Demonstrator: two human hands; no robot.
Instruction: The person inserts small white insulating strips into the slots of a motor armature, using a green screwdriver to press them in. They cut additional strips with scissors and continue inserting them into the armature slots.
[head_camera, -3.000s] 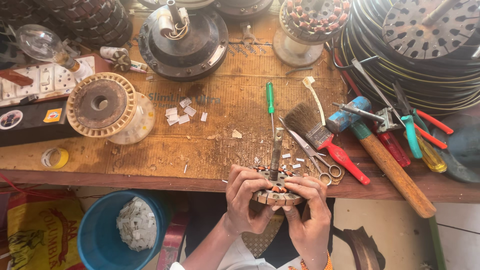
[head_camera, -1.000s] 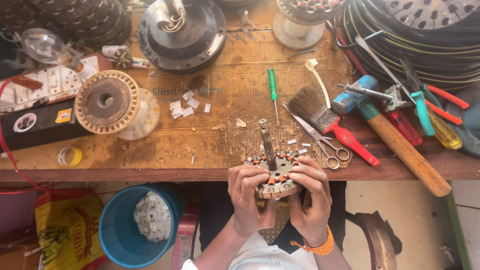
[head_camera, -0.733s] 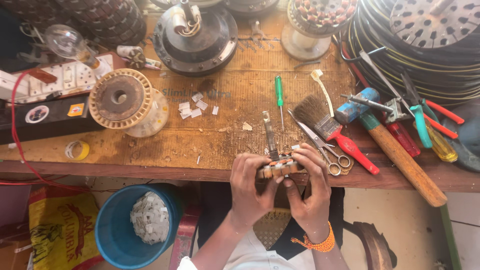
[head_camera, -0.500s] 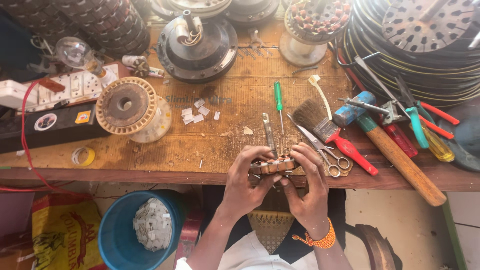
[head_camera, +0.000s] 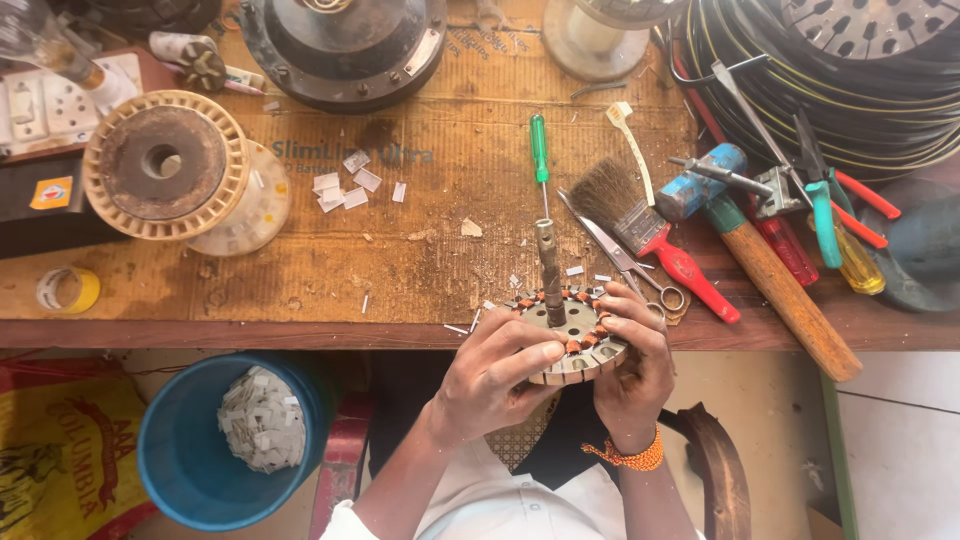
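Note:
A round fan-motor stator with copper windings and a steel shaft sticking up is held over the front edge of the wooden workbench. My left hand grips its near-left rim, thumb across the slotted core. My right hand cups the right side, fingers on the windings; an orange thread band circles that wrist. The stator is tilted so its top face shows.
Behind the stator lie scissors, a red-handled paintbrush, a green screwdriver, a wooden-handled hammer and pliers. A cream wire spool and tape roll stand left. A blue bucket of paper scraps sits below.
The stator has been turned in both hands, from nearly edge-on to tilted with its top face and shaft showing. The view has shifted closer over the bench.

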